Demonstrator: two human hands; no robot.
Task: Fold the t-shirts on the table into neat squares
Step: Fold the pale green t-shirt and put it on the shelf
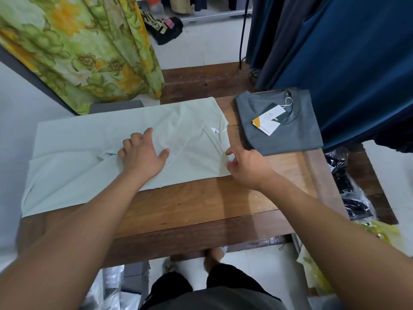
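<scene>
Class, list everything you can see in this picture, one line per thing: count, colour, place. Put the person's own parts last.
pale green t-shirt: one, pale green, laid across the table's left part
grey t-shirt: one, grey, folded square at the table's far right
hang tag: one, white and orange, on the grey t-shirt's collar
table: one, brown wood, centre
curtain: one, green and yellow floral, far left
hanging clothes: several, dark blue, far right
wrapped packs: several, black, right of the table
left hand: one, pressing on the pale green t-shirt
right hand: one, pinching that shirt's right edge
</scene>
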